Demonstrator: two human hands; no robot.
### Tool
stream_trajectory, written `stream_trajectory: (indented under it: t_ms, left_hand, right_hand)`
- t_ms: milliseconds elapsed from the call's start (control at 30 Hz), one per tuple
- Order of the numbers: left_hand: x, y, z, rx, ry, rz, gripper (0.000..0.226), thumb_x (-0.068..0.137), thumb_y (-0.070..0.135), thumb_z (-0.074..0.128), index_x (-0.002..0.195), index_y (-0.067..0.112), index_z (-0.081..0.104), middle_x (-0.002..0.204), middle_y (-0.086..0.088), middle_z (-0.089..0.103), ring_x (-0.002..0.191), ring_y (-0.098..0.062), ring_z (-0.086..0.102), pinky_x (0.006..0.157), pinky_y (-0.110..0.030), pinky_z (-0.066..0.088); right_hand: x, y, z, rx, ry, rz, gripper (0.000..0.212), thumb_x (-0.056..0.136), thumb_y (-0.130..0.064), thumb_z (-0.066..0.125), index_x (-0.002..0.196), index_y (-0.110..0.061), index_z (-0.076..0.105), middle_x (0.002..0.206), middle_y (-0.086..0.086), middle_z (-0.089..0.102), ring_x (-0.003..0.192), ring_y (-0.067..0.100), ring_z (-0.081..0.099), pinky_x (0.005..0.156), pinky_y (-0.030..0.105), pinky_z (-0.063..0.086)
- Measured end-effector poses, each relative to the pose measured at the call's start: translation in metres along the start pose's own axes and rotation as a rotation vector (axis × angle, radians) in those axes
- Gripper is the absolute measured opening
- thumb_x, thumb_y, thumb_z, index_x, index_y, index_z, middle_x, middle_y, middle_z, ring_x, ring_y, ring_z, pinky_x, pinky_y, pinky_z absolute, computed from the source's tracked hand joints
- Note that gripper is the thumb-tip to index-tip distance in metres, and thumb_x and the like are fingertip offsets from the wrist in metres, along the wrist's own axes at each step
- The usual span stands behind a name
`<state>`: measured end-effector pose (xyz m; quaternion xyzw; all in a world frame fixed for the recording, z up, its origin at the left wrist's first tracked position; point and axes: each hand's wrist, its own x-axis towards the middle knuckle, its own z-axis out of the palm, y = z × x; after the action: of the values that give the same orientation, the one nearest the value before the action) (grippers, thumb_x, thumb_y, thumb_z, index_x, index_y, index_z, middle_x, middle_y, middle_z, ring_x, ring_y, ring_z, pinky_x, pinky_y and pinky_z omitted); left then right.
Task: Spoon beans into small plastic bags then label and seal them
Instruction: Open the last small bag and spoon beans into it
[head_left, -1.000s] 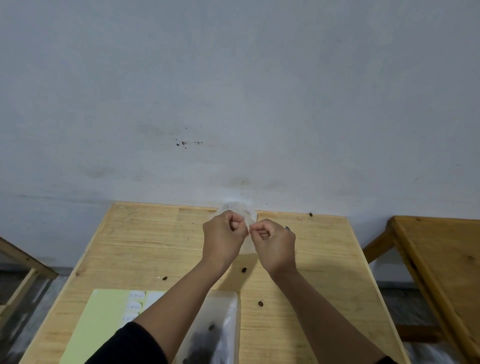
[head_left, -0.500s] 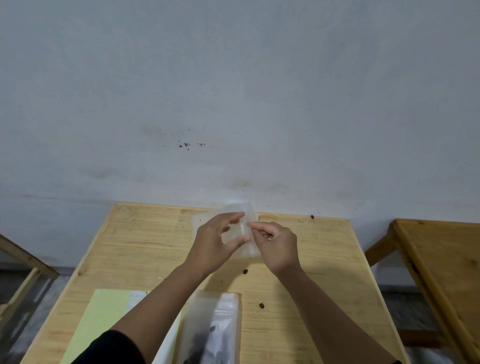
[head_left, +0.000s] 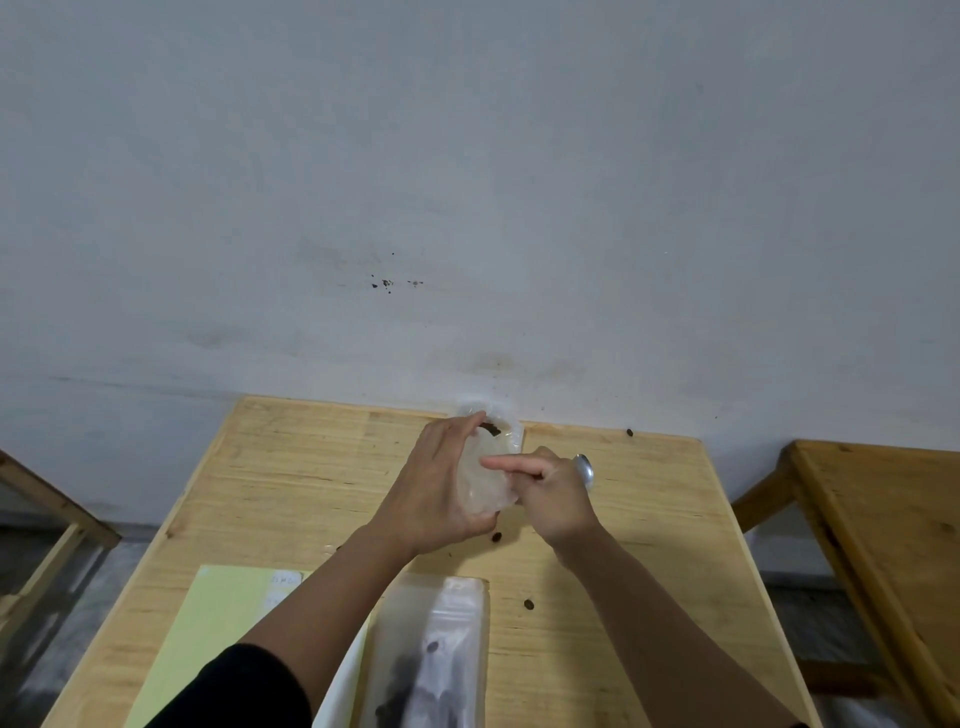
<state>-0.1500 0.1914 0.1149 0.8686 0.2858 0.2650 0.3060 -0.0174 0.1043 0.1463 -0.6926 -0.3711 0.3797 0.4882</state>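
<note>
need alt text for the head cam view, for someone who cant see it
Over a wooden table, a person's left hand holds a small clear plastic bag with a few dark beans, while the right hand, gripping a metal spoon, touches the bag. Nearer lie a frosted pouch of beans, a yellow-green label sheet and stray beans.

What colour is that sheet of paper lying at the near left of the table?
Pale yellow-green; the sheet carries a few small white labels, seen in the head view.
</note>
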Motion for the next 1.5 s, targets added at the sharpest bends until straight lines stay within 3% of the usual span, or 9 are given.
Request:
stream_trajectory:
  t_ms: [133,333,500,633,867,1100,1233,1367,1500]
  left_hand:
    - [-0.004,-0.003,-0.002,-0.035,0.048,-0.035,0.095,0.060,0.038,0.073,0.143,0.028,0.028,0.121,0.014,0.037,0.120,-0.004,0.035,0.092,-0.004,0.026]
    - [-0.009,-0.016,-0.003,-0.055,0.137,-0.165,0.101,0.064,0.040,0.071,0.148,0.023,0.018,0.130,0.008,0.034,0.124,-0.006,0.032,0.098,-0.012,0.024]
    - [-0.016,-0.027,0.009,-0.101,0.171,-0.241,0.106,0.062,0.048,0.066,0.149,0.026,0.009,0.139,0.002,0.031,0.127,-0.004,0.028,0.097,-0.002,0.019]
    - [-0.014,-0.035,0.026,-0.100,0.254,-0.288,0.105,0.062,0.049,0.063,0.149,0.020,0.012,0.135,0.003,0.031,0.122,0.006,0.025,0.096,0.005,0.015]
    - [-0.008,-0.039,0.047,-0.015,0.315,-0.339,0.107,0.063,0.053,0.062,0.149,0.012,0.015,0.134,-0.012,0.037,0.119,-0.002,0.031,0.100,-0.028,0.034]
    - [-0.003,-0.039,0.053,-0.014,0.314,-0.417,0.111,0.063,0.050,0.072,0.149,0.017,0.012,0.136,-0.011,0.034,0.120,-0.004,0.031,0.101,-0.028,0.033]
    - [-0.003,-0.037,0.053,-0.015,0.291,-0.420,0.112,0.063,0.053,0.071,0.150,0.017,0.011,0.137,-0.007,0.032,0.120,-0.003,0.029,0.102,-0.027,0.031]
    - [-0.005,-0.040,0.048,-0.024,0.253,-0.417,0.110,0.066,0.037,0.079,0.150,0.020,0.010,0.138,-0.005,0.032,0.120,0.000,0.027,0.103,-0.025,0.028]
    - [-0.008,-0.045,0.046,-0.037,0.188,-0.440,0.110,0.060,0.060,0.061,0.150,0.023,0.008,0.133,0.007,0.028,0.122,-0.001,0.029,0.103,-0.023,0.028]
  right_hand:
    - [-0.001,-0.004,0.003,0.089,0.002,0.004,0.036,0.093,-0.001,0.048,0.087,-0.026,0.073,0.096,-0.001,0.056,0.082,0.008,0.058,0.066,0.009,0.047]
    - [0.002,0.025,-0.010,0.193,0.185,0.036,0.020,0.092,-0.004,0.054,0.102,-0.011,0.070,0.093,0.003,0.069,0.090,0.013,0.067,0.079,0.020,0.054]
    - [0.006,0.084,-0.030,-0.272,0.472,0.165,0.022,0.089,-0.014,0.056,0.105,-0.015,0.071,0.087,-0.001,0.072,0.085,0.015,0.066,0.084,0.030,0.050]
    - [0.008,0.122,-0.040,-0.421,0.552,0.154,0.016,0.085,-0.014,0.061,0.096,-0.009,0.071,0.084,0.004,0.068,0.075,0.016,0.059,0.067,0.021,0.041]
    - [0.025,0.161,-0.047,-0.593,0.537,0.218,0.023,0.080,-0.028,0.051,0.062,-0.014,0.055,0.063,0.000,0.046,0.067,0.022,0.044,0.053,0.023,0.026]
    - [0.040,0.153,-0.052,-0.526,0.506,0.357,0.015,0.078,-0.006,0.062,0.090,-0.004,0.070,0.087,0.014,0.068,0.085,0.030,0.060,0.073,0.030,0.039]
    - [0.040,0.131,-0.053,-0.419,0.439,0.300,0.008,0.083,-0.011,0.061,0.086,-0.009,0.067,0.078,0.004,0.064,0.070,0.015,0.053,0.061,0.021,0.035]
    - [0.045,0.099,-0.044,-0.233,0.367,0.188,0.009,0.086,-0.012,0.058,0.080,-0.019,0.060,0.069,-0.001,0.067,0.064,0.017,0.062,0.057,0.024,0.047]
    - [0.054,0.080,-0.033,-0.141,0.232,0.170,0.016,0.086,-0.009,0.054,0.090,-0.023,0.059,0.068,0.000,0.070,0.055,0.000,0.060,0.055,0.021,0.050]
